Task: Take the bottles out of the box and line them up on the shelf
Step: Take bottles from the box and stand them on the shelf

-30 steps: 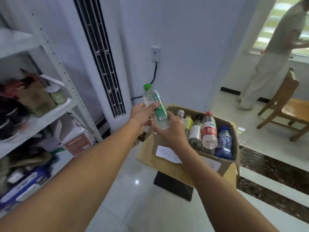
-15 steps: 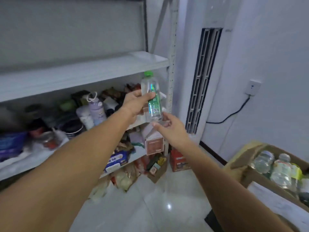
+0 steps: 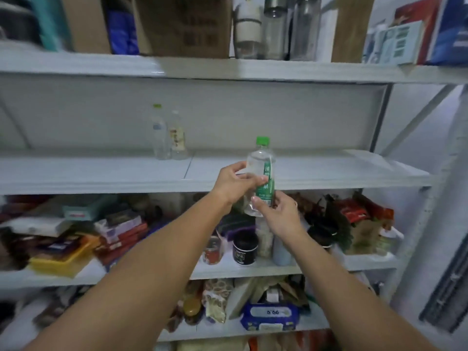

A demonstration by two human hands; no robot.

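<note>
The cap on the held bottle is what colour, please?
The cap is green, clearest in the head view.

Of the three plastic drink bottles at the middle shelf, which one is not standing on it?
The green-capped bottle: the left hand and right hand hold it before the shelf, while the other two bottles stand on it.

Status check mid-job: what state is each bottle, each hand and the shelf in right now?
Green-capped bottle: upright, cap on, held in front of the middle shelf, not set down.
Left hand: grips the bottle's middle.
Right hand: holds its lower end.
Yellow-capped bottle: upright at the shelf's back.
Cream-labelled bottle: upright, beside it.
</note>
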